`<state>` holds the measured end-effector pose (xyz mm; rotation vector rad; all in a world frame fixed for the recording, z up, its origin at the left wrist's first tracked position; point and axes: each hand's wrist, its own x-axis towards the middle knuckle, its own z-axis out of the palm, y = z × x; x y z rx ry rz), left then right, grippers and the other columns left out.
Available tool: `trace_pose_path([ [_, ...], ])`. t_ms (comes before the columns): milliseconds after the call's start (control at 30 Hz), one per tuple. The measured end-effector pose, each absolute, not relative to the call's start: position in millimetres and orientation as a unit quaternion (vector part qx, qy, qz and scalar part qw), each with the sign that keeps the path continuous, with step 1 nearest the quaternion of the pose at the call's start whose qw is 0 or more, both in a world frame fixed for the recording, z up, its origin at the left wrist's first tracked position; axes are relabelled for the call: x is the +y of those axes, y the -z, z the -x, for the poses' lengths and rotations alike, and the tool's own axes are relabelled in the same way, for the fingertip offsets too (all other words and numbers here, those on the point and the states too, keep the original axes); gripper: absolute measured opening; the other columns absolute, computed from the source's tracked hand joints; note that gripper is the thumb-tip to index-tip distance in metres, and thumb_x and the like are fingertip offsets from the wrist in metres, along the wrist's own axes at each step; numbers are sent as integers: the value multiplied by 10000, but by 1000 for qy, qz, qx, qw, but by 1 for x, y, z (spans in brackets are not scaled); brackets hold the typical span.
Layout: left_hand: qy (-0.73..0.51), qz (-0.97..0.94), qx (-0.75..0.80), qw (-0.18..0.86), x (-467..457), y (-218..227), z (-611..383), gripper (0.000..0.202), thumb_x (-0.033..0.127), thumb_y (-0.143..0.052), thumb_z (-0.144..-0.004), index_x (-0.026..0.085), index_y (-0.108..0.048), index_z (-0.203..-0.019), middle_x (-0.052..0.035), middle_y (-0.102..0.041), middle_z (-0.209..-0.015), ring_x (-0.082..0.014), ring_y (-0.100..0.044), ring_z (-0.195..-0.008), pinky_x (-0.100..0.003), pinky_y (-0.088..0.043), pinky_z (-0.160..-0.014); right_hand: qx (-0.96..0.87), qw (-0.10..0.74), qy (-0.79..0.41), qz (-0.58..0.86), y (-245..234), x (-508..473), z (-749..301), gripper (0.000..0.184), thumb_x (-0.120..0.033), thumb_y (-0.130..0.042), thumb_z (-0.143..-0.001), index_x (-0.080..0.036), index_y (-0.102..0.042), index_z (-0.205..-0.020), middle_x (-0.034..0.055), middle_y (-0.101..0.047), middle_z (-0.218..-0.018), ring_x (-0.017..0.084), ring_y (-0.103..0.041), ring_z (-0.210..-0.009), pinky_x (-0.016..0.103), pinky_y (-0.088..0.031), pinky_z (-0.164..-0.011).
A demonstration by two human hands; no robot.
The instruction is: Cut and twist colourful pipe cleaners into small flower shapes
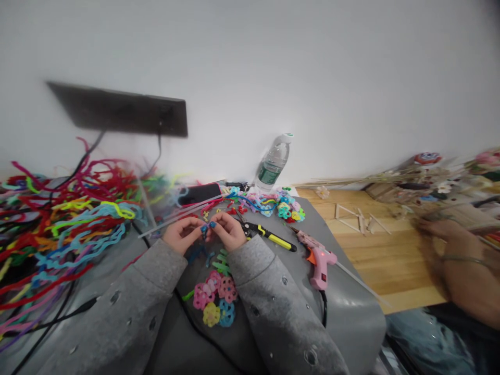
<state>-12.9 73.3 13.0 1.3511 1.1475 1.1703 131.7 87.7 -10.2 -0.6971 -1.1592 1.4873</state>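
Observation:
My left hand [180, 235] and my right hand [229, 233] meet above the grey mat, thumbs and fingertips pinched close together. Between them is a dark blue pipe cleaner [200, 254], its bent ends hanging below the fingers. How each fingertip grips it is partly hidden. Just beneath my hands lie pipe-cleaner flowers in pink [203, 296], yellow [211, 314] and light blue [227, 312], with a green zigzag piece [222, 262] above them. Right of my right hand rest yellow-and-black pliers [275, 239].
A pink hot glue gun [321, 263] lies at right, its cord running forward. Loose pipe cleaners [86, 229] heap at left. A phone [200, 194], a water bottle [273, 164] and more flowers [291, 207] stand behind. Another person's hand [445, 234] is over the wooden table [351, 260].

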Motion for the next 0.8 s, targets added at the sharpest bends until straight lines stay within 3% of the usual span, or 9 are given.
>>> trace_pose_path([
  [267,-499,-497,477,526,74,-5,10,314,423,-720,-634,141,-667,-761,16,-562,-504,-69,-424,-393,-179,-332,-370,-478,535,-633,291,12,89,-131,424,-551,-707,-646,-192,-494,-719,-42,-585,-541,94,-555,-434,228,-487,-473],
  [533,-506,-526,463,503,69,-16,6,232,368,-721,-645,163,-622,-691,37,-566,-530,-75,-467,-432,-187,-377,-417,-501,523,-630,280,16,88,-129,407,-555,-669,-688,-195,-482,-723,-42,-557,-559,90,-534,-452,233,-488,-488],
  [800,-513,-489,462,533,73,-6,9,288,419,-718,-647,157,-621,-716,41,-553,-498,-62,-426,-386,-167,-320,-363,-447,527,-671,269,24,92,-129,416,-567,-664,-682,-190,-523,-789,-37,-559,-579,93,-540,-474,240,-500,-500],
])
